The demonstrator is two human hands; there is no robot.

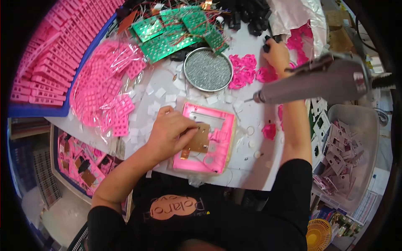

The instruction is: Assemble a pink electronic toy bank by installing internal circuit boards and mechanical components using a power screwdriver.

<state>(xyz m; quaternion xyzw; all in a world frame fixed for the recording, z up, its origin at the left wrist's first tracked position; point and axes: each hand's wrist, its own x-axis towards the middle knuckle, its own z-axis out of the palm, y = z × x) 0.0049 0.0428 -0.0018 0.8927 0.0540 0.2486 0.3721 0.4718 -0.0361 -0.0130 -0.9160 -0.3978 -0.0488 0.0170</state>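
Note:
My left hand is closed in a pinch at the upper left edge of a brown circuit board. The board rests inside a pink plastic housing, which lies open side up before me. My right hand is stretched far out to the right, its fingers closed around a small black part beside a pile of black parts. A grey electric screwdriver hangs over my right forearm, its bit pointing left.
A round dish of screws stands beyond the housing. Green circuit boards with wires lie at the back. Bagged pink keypads, a blue tray of pink parts, pink pieces and a clear bin surround the work.

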